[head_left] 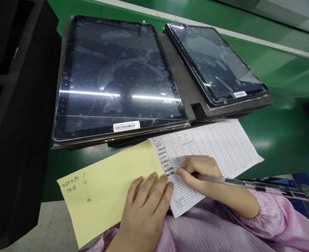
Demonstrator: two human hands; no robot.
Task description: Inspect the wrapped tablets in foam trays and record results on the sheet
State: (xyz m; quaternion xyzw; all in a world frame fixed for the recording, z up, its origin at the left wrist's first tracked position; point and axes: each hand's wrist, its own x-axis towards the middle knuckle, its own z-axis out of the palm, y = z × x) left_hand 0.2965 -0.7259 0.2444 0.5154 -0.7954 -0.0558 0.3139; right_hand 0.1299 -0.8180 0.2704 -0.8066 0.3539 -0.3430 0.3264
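Yellow sheet (104, 182) lies flat under the open left hand (146, 206); right hand (198, 173) fingers pinch a pen (248, 183) whose tip could tear the overhanging form (217, 150).

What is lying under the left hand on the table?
The left hand rests flat on a yellow paper with handwritten notes; its fingertips reach the white form. The part of the yellow paper beneath the palm is covered.

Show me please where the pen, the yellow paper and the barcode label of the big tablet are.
pen (238, 182), head view, middle of its clear barrel.
yellow paper (104, 182), head view, bare middle area.
barcode label (126, 126), head view, centre of the white sticker.
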